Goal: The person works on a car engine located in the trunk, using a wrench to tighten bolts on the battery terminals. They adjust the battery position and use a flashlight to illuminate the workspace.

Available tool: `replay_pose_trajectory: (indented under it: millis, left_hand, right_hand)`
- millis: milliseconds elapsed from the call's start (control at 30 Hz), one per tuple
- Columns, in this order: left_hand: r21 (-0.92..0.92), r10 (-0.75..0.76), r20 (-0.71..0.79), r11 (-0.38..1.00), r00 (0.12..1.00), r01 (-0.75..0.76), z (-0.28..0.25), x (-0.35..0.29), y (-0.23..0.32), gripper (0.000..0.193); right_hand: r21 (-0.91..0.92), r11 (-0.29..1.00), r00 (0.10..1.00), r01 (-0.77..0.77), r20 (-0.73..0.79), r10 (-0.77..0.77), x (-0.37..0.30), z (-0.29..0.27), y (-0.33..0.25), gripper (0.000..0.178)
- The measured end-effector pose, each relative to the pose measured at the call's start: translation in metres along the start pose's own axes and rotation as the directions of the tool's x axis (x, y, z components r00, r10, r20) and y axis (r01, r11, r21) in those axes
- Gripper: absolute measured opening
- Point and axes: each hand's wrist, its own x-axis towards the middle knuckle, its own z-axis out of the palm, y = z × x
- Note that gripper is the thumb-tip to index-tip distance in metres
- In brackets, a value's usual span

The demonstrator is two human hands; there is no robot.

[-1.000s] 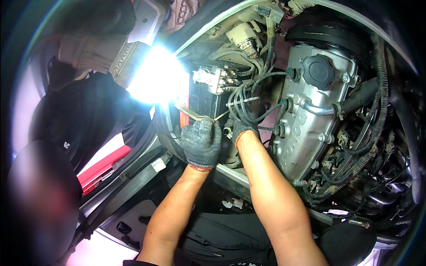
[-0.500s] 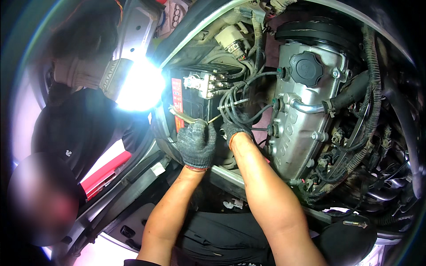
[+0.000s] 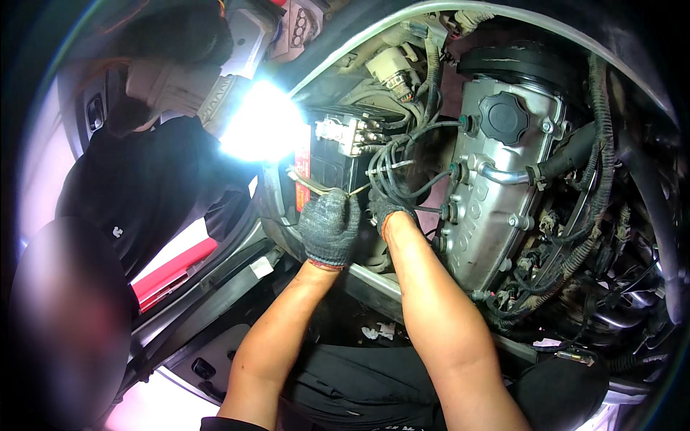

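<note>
My left hand [image 3: 329,226], in a dark grey knit glove, is closed at the near side of the black battery [image 3: 332,169]. It grips a thin, pale tan strip [image 3: 307,181] that sticks out to the left along the battery's red label; a thin end also shows right of the knuckles. My right hand [image 3: 388,210], gloved alike, reaches down beside the battery under a bundle of looped grey cables [image 3: 392,169]. Its fingers are hidden there. A terminal block with metal clamps [image 3: 352,134] sits on top of the battery.
The silver engine cover [image 3: 481,194] with a black cap [image 3: 503,117] stands to the right, hoses beyond it. At left another person in dark clothes [image 3: 151,187] holds a glaring lamp [image 3: 267,122]. The car body's edge [image 3: 377,286] runs below my wrists.
The whole view has shifted slightly, so the engine bay and the lamp appear farther right. Both hands keep nearly the same places by the battery.
</note>
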Motion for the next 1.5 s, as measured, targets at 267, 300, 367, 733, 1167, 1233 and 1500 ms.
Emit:
replay_pose_trajectory:
  millis: [267, 300, 367, 733, 1167, 1233, 1500]
  left_hand:
    - [-0.034, 0.024, -0.014, 0.999, 1.000, -0.024, 0.001, 0.002, 0.005, 0.016]
    - [-0.052, 0.036, -0.025, 0.998, 0.999, -0.037, 0.000, 0.003, 0.003, 0.016]
    - [-0.089, 0.059, -0.048, 0.994, 0.997, -0.063, 0.003, 0.001, -0.001, 0.016]
    - [-0.175, 0.032, -0.083, 0.983, 0.996, -0.046, -0.004, -0.001, -0.009, 0.014]
    - [-0.562, -0.558, 0.240, 0.588, 0.795, 0.582, 0.023, -0.011, -0.094, 0.066]
    - [-0.574, -0.558, 0.205, 0.597, 0.804, 0.561, 0.033, -0.011, -0.089, 0.056]
    - [-0.458, -0.542, 0.135, 0.709, 0.830, 0.537, 0.028, -0.028, -0.086, 0.044]
  right_hand:
    - [0.233, 0.959, 0.986, -0.163, 0.083, 0.147, 0.014, 0.027, -0.004, 0.046]
    - [0.271, 0.948, 0.984, -0.167, 0.109, 0.142, 0.016, 0.023, -0.003, 0.049]
    - [0.186, 0.961, 0.978, -0.203, 0.078, 0.192, 0.008, 0.015, 0.001, 0.051]
    - [0.114, 0.992, 0.998, -0.060, 0.036, 0.057, -0.003, 0.008, 0.002, 0.055]
    - [0.197, 0.977, 0.983, -0.076, -0.149, 0.107, 0.015, 0.053, -0.001, 0.055]
    - [-0.116, 0.984, 0.962, -0.138, -0.252, 0.105, 0.023, 0.075, -0.002, 0.045]
    - [0.111, 0.988, 0.962, -0.105, -0.239, 0.129, -0.001, 0.038, -0.007, 0.049]
